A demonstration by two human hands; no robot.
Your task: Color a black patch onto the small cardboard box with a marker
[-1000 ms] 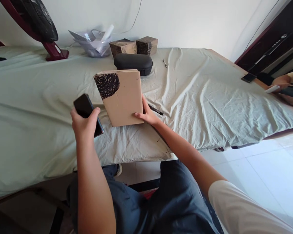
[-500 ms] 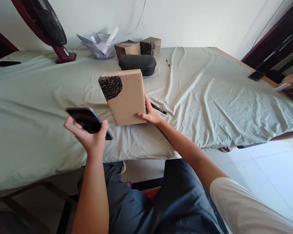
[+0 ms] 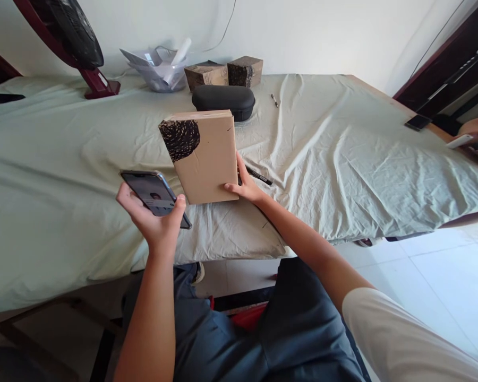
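Observation:
My left hand (image 3: 155, 215) holds a smartphone (image 3: 153, 192) with its screen lit and tilted up. To the right of it, a tan cardboard box (image 3: 209, 164) with black scribble on its upper left corner stands tilted above the cloth. My right hand (image 3: 245, 183) grips this box at its lower right edge, thumb on the front face and the other fingers partly hidden behind. A black pen (image 3: 258, 175) lies on the cloth just past that hand.
A black zip case (image 3: 223, 101) sits behind the box, with two scribbled cardboard boxes (image 3: 245, 71) and a clear plastic basket (image 3: 163, 77) near the wall. A fan (image 3: 101, 87) stands at left. Another person's hand (image 3: 476, 127) holds a white object at far right.
The phone's screen, dark before, is now lit. My left hand has moved slightly right with the phone, closer to the box. My right hand keeps its hold.

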